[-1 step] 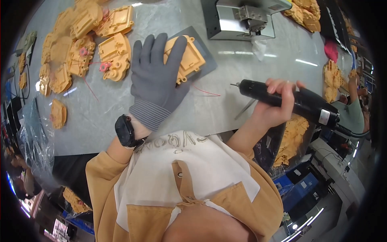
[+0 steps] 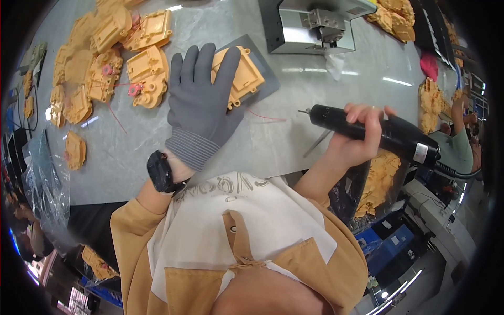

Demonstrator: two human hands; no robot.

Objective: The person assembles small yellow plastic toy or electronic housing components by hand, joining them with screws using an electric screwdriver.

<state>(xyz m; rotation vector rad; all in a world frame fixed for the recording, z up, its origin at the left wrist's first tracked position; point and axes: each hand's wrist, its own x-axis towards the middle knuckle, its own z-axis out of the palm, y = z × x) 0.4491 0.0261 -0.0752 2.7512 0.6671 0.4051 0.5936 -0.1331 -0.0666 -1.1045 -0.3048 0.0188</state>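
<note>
My left hand, in a grey glove, lies over a yellow plastic housing and holds it against a dark grey pad. The index finger stretches across the housing and the thumb is by its lower edge. Glove and palm hide the housing's left part. A thin red wire trails onto the table by the thumb. To the right, my bare right hand is wrapped round a black electric screwdriver. Its bit points left, above the table and apart from the housing.
Several yellow housings pile up at the far left, some with red wire coils. A metal-faced machine stands at the back. More yellow parts lie on the right. A clear plastic bag hangs at the left edge.
</note>
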